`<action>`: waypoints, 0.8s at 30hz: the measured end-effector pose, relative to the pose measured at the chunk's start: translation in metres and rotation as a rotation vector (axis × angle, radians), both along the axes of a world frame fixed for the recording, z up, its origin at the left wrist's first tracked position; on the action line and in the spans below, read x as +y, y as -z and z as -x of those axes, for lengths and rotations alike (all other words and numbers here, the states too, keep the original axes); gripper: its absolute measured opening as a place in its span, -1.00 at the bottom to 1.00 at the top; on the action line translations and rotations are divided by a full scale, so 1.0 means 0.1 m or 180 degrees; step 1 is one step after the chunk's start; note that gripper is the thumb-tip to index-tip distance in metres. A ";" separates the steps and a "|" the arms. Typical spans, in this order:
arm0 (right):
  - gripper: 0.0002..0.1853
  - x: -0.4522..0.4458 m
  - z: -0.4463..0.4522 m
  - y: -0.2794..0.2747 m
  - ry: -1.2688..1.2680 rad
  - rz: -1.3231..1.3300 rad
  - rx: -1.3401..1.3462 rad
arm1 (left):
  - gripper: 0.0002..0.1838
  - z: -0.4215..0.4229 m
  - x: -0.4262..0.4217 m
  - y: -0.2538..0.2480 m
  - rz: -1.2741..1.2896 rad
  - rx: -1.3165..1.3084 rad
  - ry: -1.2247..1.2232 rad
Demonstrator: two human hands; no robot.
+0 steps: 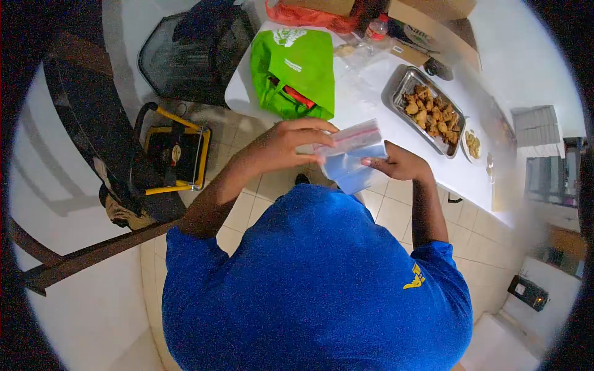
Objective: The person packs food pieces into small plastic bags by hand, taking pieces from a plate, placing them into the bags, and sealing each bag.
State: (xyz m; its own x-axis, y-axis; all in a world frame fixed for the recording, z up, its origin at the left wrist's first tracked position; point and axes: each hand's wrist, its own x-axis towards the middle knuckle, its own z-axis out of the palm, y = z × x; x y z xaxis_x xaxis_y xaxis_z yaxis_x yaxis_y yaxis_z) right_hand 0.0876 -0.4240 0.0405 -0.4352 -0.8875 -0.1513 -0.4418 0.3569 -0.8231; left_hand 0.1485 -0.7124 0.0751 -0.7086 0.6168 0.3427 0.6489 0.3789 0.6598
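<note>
A clear zip bag [354, 154] with a red line along its top is held in front of my blue shirt, near the table's edge. My left hand [296, 142] pinches its left side by the red-lined strip. My right hand [401, 162] grips the right side, thumb across the front. Blue shows through the plastic, and I cannot make out anything inside. Beyond my right hand, a metal tray [396, 99] on the table carries browned pieces of food [433, 114]. Beside it is a small white plate [466, 137] with pale bits on it.
On the white table [365, 102] a green bag [294, 71] lies at the left, with a plastic bottle [377, 28] and cardboard boxes [427, 12] behind. A yellow-framed step stool [175, 148] and a dark chair [192, 59] stand to the left.
</note>
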 end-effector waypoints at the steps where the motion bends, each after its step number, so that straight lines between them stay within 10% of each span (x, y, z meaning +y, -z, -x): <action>1: -0.57 -0.01 0.00 -0.08 -0.0013 0.0158 -0.0046 | -0.56 0.06 -0.04 0.05 -0.0053 0.0036 0.0044; 8: -0.54 0.15 0.15 -0.32 0.0282 0.0209 -0.0953 | -0.59 0.12 0.28 -0.11 -0.0984 -0.2129 -0.0397; 14: -0.56 0.44 0.52 -0.25 0.0376 0.0380 -0.1322 | -0.68 0.46 0.46 -0.03 -0.0227 -0.0356 -0.0157; 24: -0.49 1.29 1.23 -0.20 -0.0072 0.0424 -0.0787 | -0.79 1.03 1.34 -0.17 -0.0054 -0.0082 -0.0252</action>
State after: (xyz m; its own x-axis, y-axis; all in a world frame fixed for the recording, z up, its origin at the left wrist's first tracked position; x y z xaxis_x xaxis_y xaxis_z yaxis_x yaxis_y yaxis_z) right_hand -0.0358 -0.2949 0.0606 -0.3793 -0.9159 -0.1316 -0.2285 0.2306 -0.9459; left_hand 0.0450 -0.5783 0.0925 -0.7636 0.5528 0.3337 0.6002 0.4170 0.6825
